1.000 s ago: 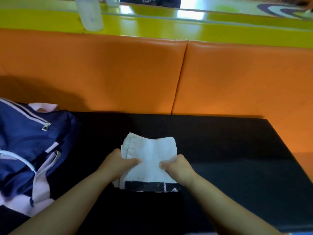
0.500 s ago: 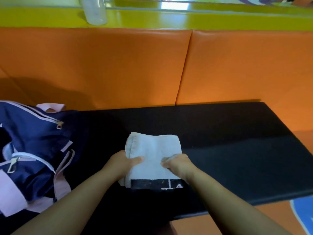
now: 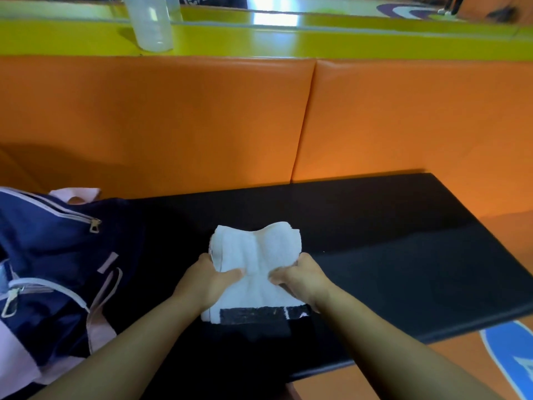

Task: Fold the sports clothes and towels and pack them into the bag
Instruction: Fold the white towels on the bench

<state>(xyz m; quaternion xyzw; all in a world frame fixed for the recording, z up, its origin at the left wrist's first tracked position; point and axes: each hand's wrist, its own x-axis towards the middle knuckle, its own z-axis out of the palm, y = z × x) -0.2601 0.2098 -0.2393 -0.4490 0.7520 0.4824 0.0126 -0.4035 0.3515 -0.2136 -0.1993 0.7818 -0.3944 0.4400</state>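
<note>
Towel (image 3: 257, 251) has bunched up between left hand (image 3: 205, 282) and right hand (image 3: 303, 281)

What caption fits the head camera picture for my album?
Left hand and right hand grip a white towel on a bench beside a blue bag.

A black padded bench (image 3: 389, 241) crosses the lower frame. On it lie a white folded towel (image 3: 259, 255) with a dark band, centre, and a navy-and-pink fabric bag (image 3: 52, 255), far left.

The towel (image 3: 256, 252) was soft, nubby white terry cloth; the bag (image 3: 54, 255) was matt navy fabric with metal zipper pulls; the table (image 3: 403, 255) was smooth black vinyl.
</note>
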